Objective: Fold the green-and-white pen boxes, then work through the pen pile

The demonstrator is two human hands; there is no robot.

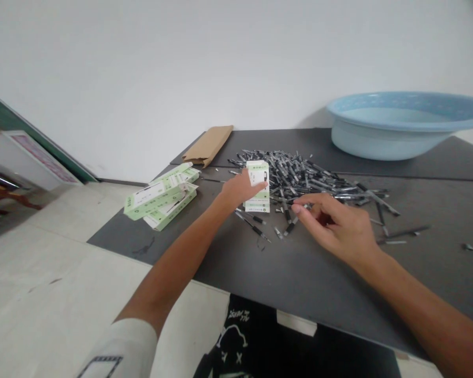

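Grey tabletop (299, 268) across mid-frame, and the left hand (237, 188) grips a small box (262, 197) at centre, long axis running up the frame; right of it, the right hand (337, 223) curls beside the pens (299, 170), whether pinching one I can't tell.

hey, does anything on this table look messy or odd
Yes. The pens sprawl in a loose heap on the table, and a small bit lies by itself at the right, away from the rest.
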